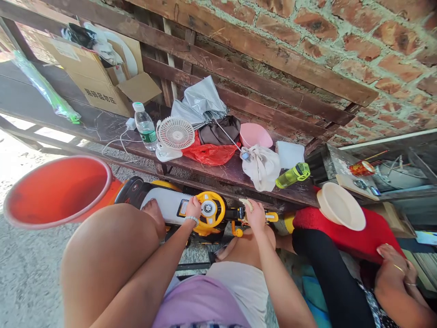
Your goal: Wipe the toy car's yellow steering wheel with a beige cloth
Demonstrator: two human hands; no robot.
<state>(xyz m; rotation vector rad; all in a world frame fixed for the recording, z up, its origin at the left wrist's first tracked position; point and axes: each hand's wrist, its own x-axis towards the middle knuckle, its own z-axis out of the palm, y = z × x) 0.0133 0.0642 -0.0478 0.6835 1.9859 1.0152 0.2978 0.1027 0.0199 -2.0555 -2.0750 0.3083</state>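
Observation:
My left hand (193,207), with a beaded bracelet at the wrist, is closed beside the left rim of a yellow toy steering wheel (220,210). Whether its curled fingers grip the rim or something small is hidden from this angle. To the right of the wheel, my right hand (256,216) is closed on a pale, thin piece (246,203) whose kind I cannot make out. Both hands are above a ride-on toy car with a white seat (163,206). My bare foot (154,216) rests near the seat's left end.
A large red bucket (58,191) stands at left. Along the wooden bench are a water bottle (146,127), a white fan (175,133), a silver umbrella (200,102), a pink bowl (255,135) and a green bottle (292,176). Another person's hand (392,259) is at right, near cream basins (343,207).

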